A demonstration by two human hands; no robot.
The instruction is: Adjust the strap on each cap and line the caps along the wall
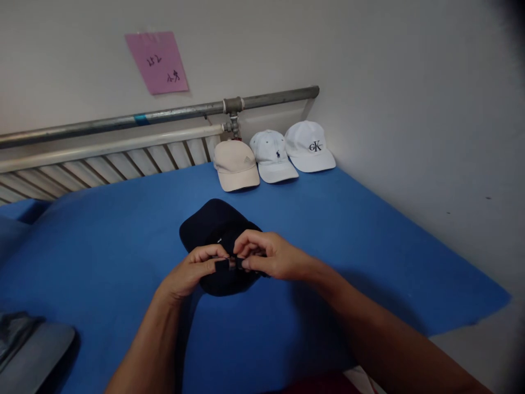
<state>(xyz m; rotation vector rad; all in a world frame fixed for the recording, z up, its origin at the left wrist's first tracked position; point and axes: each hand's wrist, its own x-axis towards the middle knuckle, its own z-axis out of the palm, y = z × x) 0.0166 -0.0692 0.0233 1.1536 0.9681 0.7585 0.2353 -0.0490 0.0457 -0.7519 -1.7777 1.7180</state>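
A dark navy baseball cap [211, 219] lies on the blue table cover, its brim toward the far left and its underside partly showing. My left hand [197, 268] pinches the cap's back strap near a small metal buckle. From the other side, my right hand [266, 254] grips the dark strap end with thumb and fingers. Both hands are close together over the cap, and they hide much of the strap and the crown.
Along the back stand a beige cap [235, 164], a white cap with a small dark logo [273, 156] and a white CK cap [309, 145]. A grey cap [39, 355] sits at the lower left. Behind the blue surface [123, 219] run a radiator [123, 164] and a metal pipe [180, 114].
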